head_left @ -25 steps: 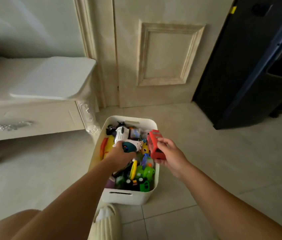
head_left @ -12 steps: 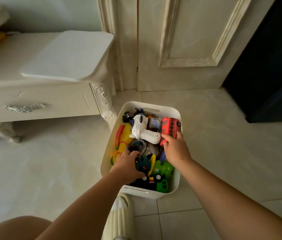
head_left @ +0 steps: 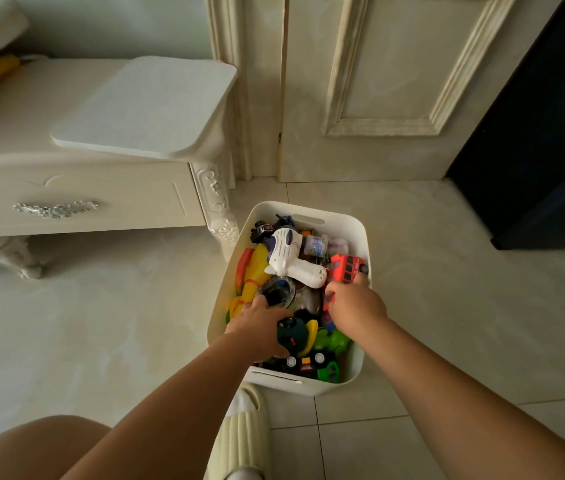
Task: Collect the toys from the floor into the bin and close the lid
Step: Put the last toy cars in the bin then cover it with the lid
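Both hands have sunk into the bin (head_left: 360, 233): right hand (head_left: 355, 308) grasps the red bus (head_left: 345, 268), left hand (head_left: 260, 329) grips a dark round toy (head_left: 291, 336). Stiff, light plastic; hold its sides.

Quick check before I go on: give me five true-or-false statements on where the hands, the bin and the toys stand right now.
1. Both hands are inside the white bin. True.
2. The right hand touches the red bus. True.
3. The bin's lid is closed. False: the bin is open, toys heaped to its rim.
4. The white toy plane lies on the floor tiles. False: it rests on top of the toys in the bin.
5. The left hand holds a dark round toy. True.
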`<move>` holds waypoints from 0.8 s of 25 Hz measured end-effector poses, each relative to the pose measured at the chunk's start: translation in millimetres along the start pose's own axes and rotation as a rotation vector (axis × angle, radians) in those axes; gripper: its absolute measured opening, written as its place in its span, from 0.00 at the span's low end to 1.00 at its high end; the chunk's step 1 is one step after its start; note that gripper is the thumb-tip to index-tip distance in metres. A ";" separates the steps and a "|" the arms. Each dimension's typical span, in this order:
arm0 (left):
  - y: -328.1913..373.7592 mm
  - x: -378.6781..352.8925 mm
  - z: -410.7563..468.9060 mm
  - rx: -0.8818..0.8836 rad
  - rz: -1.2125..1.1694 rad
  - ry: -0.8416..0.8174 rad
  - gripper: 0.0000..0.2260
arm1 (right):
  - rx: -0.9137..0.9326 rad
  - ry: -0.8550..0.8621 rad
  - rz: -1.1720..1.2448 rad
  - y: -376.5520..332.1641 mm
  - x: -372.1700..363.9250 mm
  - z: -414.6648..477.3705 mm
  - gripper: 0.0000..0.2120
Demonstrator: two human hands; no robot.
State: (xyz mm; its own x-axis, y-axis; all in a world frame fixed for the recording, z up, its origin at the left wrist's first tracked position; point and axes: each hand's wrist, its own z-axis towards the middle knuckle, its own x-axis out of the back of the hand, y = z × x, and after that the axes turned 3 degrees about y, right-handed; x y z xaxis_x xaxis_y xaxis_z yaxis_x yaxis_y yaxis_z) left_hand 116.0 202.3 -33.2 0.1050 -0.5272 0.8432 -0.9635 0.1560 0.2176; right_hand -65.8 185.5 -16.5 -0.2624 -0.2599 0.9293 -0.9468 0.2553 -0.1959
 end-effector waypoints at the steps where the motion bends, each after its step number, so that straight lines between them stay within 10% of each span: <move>1: -0.3 -0.2 1.4 -0.003 -0.019 -0.033 0.35 | 0.013 -0.017 -0.069 -2.1 0.9 -3.1 0.17; 10: 14.1 2.2 -11.4 0.053 -0.071 0.124 0.38 | 0.138 -0.019 -0.002 17.8 -5.2 -20.2 0.23; 15: 25.7 30.4 -47.6 0.185 -0.220 0.239 0.15 | -0.040 0.343 0.283 39.3 15.0 -44.5 0.20; 20: 41.3 16.6 -89.3 0.504 -0.497 -0.258 0.31 | -0.222 -0.025 0.432 84.4 13.1 -43.3 0.26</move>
State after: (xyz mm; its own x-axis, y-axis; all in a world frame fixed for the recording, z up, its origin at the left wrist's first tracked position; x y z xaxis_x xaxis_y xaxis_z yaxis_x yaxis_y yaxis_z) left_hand 99.9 274.6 33.7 0.5560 -0.6239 0.5492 -0.8199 -0.5203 0.2390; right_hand -141.0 244.0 -7.3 -0.6294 -0.1079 0.7696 -0.6886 0.5363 -0.4880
